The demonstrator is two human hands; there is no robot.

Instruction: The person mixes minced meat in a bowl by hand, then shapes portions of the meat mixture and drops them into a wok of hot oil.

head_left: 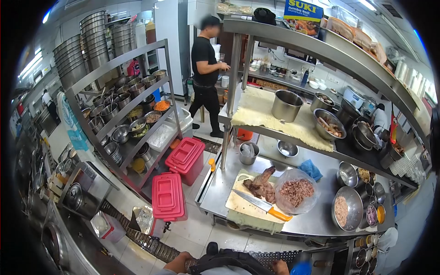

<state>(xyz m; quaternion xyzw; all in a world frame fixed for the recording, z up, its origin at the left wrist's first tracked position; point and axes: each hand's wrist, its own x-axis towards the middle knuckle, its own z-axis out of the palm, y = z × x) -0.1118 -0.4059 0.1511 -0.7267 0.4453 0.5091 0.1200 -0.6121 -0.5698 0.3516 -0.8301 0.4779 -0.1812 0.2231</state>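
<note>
At the bottom edge my left hand (182, 260) shows only in part, beside my dark apron (229, 262), its fingers hidden. My right hand (279, 266) is also cut off low in the view, near a blue object (301, 266) that I cannot make out. In front of me, on the steel table, lies a white cutting board (236, 204). A knife with an orange handle (278, 214) rests across it, next to a piece of cooked meat on the bone (263, 184). To the right stands a clear plastic bag of chopped meat (297, 190).
A steel bowl of minced meat (341, 211) stands right on the table. Overhead, a steel shelf (293, 130) carries pots. Red lidded bins (168, 196) and a rack of bowls (137, 123) are at left. A person in black (205, 64) stands beyond.
</note>
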